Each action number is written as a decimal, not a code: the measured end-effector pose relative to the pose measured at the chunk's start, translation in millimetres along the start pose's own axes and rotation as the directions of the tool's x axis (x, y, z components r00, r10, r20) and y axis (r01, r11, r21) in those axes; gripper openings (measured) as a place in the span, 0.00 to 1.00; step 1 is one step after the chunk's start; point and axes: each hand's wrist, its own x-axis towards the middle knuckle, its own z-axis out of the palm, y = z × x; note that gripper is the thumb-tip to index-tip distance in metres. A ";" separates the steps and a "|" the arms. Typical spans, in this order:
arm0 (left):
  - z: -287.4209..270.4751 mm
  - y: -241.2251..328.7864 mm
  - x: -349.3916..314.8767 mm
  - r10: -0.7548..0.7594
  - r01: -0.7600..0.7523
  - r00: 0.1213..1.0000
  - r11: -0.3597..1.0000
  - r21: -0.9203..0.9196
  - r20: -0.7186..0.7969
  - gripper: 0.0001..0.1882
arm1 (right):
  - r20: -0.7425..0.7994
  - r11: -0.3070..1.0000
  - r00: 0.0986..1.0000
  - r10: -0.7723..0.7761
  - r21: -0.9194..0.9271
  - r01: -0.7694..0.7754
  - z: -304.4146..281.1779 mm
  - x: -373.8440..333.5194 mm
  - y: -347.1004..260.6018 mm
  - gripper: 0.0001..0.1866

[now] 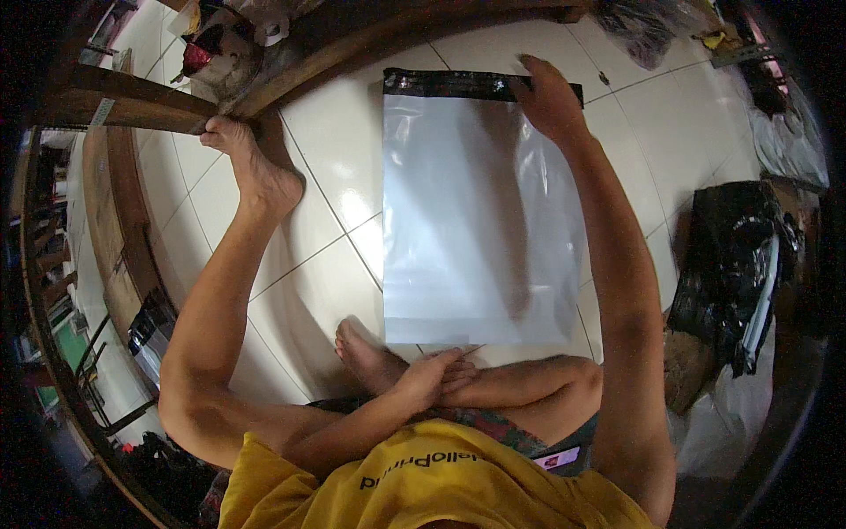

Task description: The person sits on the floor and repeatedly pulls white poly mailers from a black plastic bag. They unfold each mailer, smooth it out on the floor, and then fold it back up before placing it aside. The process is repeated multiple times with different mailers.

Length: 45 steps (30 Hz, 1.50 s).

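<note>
A large white plastic mailing bag point(476, 220) lies flat on the floor in front of me, a black strip point(449, 84) running along its far end. My right hand point(551, 101) rests on the bag's far right corner, over the black strip; its fingers are stretched out and apart. My left hand point(432, 379) lies across my folded right shin, just below the bag's near edge. Its fingers are extended and somewhat spread, with nothing visible in them.
Pale tiles point(335, 256) cover the floor. Wooden beams point(352, 66) run along the far left, where my left foot point(256, 167) touches them. Black plastic point(731, 264) and clear bags point(643, 35) lie to the right. A phone-like screen point(560, 458) shows by my lap.
</note>
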 end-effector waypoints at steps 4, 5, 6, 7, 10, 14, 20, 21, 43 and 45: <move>-29.5 28.6 -14.3 0.842 -0.611 0.530 0.297 0.734 0.101 0.11 | -0.031 0.902 0.902 0.431 0.012 -0.431 -55.6 -122.5 12.4 0.30; -24.1 52.4 -28.4 0.891 -0.516 0.454 0.245 0.821 0.019 0.14 | -0.019 0.845 0.845 0.535 -0.019 -0.535 -67.9 -157.7 20.1 0.31; -21.7 76.6 -18.1 0.923 -0.474 0.382 0.160 0.866 0.039 0.17 | 0.074 0.769 0.765 0.639 -0.068 -0.636 -88.1 -199.4 37.7 0.31; -49.2 85.3 -8.1 0.954 -0.433 0.299 0.149 0.889 -0.014 0.21 | 0.227 0.744 0.714 0.662 -0.084 -0.663 -81.4 -217.4 32.1 0.32; -86.4 122.3 44.3 0.902 -0.415 0.422 0.103 0.904 0.091 0.30 | 0.423 0.679 0.590 0.687 -0.088 -0.728 -76.5 -272.2 14.2 0.29; -46.3 120.4 47.0 0.886 -0.303 0.428 -0.045 0.952 0.179 0.27 | 0.457 0.697 0.618 0.640 -0.005 -0.717 -64.5 -294.9 -10.3 0.23; -40.1 121.9 46.8 0.892 -0.233 0.430 -0.042 0.972 0.142 0.26 | 0.374 0.738 0.674 0.637 -0.045 -0.673 -47.5 -303.2 -12.4 0.18; -39.8 122.3 45.0 0.884 -0.219 0.446 -0.045 0.975 0.141 0.26 | 0.378 0.730 0.662 0.647 -0.057 -0.681 -47.0 -303.3 -13.9 0.17; -3.2 58.0 41.1 0.183 -0.187 0.399 -0.943 0.275 0.899 0.48 | 0.420 0.976 0.905 0.067 -0.217 0.029 -46.8 -309.1 -104.2 0.16; -3.7 59.7 42.1 0.175 -0.221 0.392 -0.935 0.277 0.903 0.51 | 0.406 0.977 0.912 0.052 -0.210 0.038 -47.2 -311.5 -101.6 0.17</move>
